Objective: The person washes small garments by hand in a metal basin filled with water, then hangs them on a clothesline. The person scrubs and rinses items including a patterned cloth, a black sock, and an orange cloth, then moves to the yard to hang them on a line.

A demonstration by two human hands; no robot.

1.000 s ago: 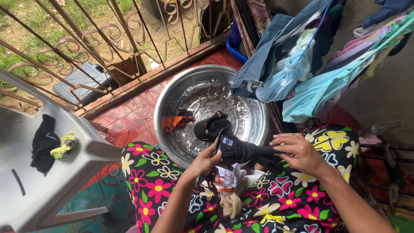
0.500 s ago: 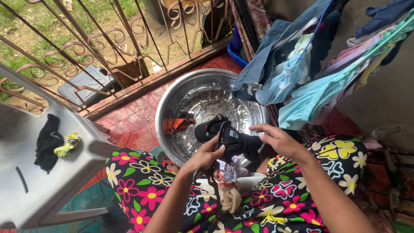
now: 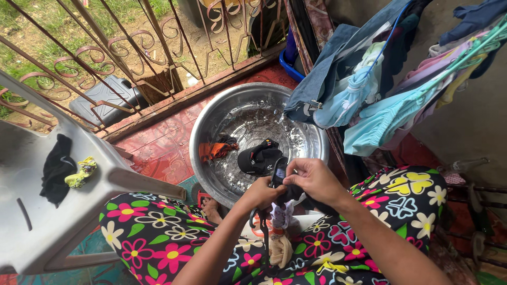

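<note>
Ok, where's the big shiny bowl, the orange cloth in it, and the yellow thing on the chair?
Metal basin (image 3: 211, 111), head view, on its left rim.
Orange cloth (image 3: 212, 151), head view, its middle.
Yellow thing (image 3: 79, 176), head view, its middle.

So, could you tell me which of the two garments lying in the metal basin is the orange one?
The orange garment lies on the basin's left side; the black one lies nearer the hands.

Only one label spotted: small rectangular tag (image 3: 279, 171), pale white-grey with a dark mark, stitched on the black garment (image 3: 288, 192) pinched between left hand (image 3: 262, 193) and right hand (image 3: 311, 179), just over the near rim of the steel basin (image 3: 198, 126). No packages, signs or screens anywhere.
</note>
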